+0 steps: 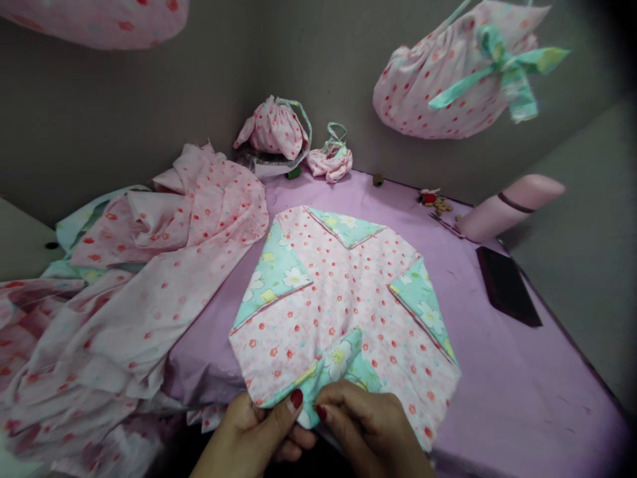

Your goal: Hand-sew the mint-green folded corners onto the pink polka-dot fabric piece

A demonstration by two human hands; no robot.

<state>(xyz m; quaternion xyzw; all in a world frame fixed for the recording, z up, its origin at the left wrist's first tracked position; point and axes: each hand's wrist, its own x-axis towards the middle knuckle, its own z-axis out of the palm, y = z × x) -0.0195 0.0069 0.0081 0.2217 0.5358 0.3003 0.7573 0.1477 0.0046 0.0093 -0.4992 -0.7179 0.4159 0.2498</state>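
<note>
A pink flowered cloth (343, 285) lies on the purple table cover, with green floral triangles folded in at its corners. At its near edge my left hand (263, 431) pinches the green floral flap (341, 358), thumb on top and fingers beneath. Close beside it on the right, my right hand (368, 425) is closed in a pinch at the same flap. Whether a needle or thread is between its fingertips is too small to tell. The flap is raised and creased between the two hands.
Pink cloth (199, 206) is heaped at the left. Drawstring bags (276, 129) stand at the back, and a larger one (442, 86) hangs upper right. A pink bottle (507, 209), small scissors (446, 224) and a dark phone (507, 287) are on the purple table (537, 392).
</note>
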